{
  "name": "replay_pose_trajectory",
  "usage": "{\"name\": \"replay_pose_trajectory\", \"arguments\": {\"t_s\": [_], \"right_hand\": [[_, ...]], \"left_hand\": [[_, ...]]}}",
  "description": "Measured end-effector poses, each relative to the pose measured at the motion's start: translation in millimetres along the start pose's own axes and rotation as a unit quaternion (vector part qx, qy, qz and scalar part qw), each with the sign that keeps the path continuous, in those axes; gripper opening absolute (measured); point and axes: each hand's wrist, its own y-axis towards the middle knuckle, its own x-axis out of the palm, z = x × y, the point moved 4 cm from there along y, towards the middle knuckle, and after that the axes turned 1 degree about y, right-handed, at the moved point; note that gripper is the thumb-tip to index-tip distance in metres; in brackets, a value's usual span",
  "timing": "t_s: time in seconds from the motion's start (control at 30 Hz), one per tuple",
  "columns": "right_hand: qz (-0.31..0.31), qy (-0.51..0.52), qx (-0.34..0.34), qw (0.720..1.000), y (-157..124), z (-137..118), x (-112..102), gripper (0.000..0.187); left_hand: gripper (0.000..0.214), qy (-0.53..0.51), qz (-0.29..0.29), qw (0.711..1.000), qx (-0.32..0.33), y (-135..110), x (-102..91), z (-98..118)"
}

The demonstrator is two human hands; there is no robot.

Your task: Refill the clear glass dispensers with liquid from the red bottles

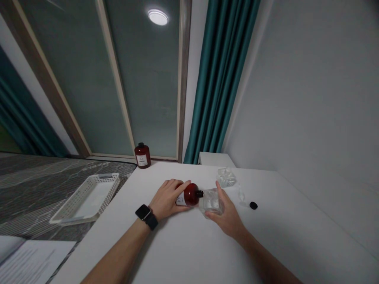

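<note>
My left hand (168, 198), with a black watch on its wrist, is wrapped round a dark red bottle (191, 195) tipped on its side, neck pointing right. The bottle's black neck meets a small clear container (211, 201) that my right hand (226, 215) grips from the right and below. Both rest just over the white table (183, 252). A small black cap (253, 205) lies on the table right of my right hand.
A second dark red bottle (142, 156) stands upright at the table's far left corner. Another clear container (226, 177) sits behind my hands. A white perforated basket (89, 197) lies on the grey marbled surface left; papers (29, 262) lie bottom left. A wall bounds the right.
</note>
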Motion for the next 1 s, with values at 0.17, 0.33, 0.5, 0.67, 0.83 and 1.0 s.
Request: {"name": "replay_pose_trajectory", "arguments": {"t_s": [0.17, 0.33, 0.5, 0.67, 0.83, 1.0], "right_hand": [[0.001, -0.022, -0.006, 1.0, 0.1, -1.2, -0.4, 0.098], [-0.004, -0.042, -0.029, 0.999, 0.7, -3.9, -1.7, 0.093], [-0.005, -0.052, -0.05, 0.997, 1.1, -6.8, -4.0, 0.092], [0.001, -0.066, -0.074, 0.995, 0.8, -8.0, -4.8, 0.089], [0.023, -0.096, -0.103, 0.99, 1.7, -12.8, -5.9, 0.087], [0.032, -0.117, -0.117, 0.986, 4.5, -17.7, -8.2, 0.086]], "left_hand": [[0.075, 0.0, -0.005, 1.0, 0.008, -0.1, -0.9, 0.4], [0.077, -0.012, 0.002, 1.0, 0.009, -0.2, -0.6, -0.1], [0.081, -0.021, 0.013, 1.0, 0.005, -1.0, -0.6, 0.3], [0.081, -0.018, 0.016, 1.0, 0.006, -0.6, -2.9, 1.3], [0.08, -0.011, 0.016, 1.0, 0.001, 0.3, -5.5, 1.6], [0.079, -0.018, 0.027, 0.999, -0.003, -0.1, -5.2, 2.3]]}}
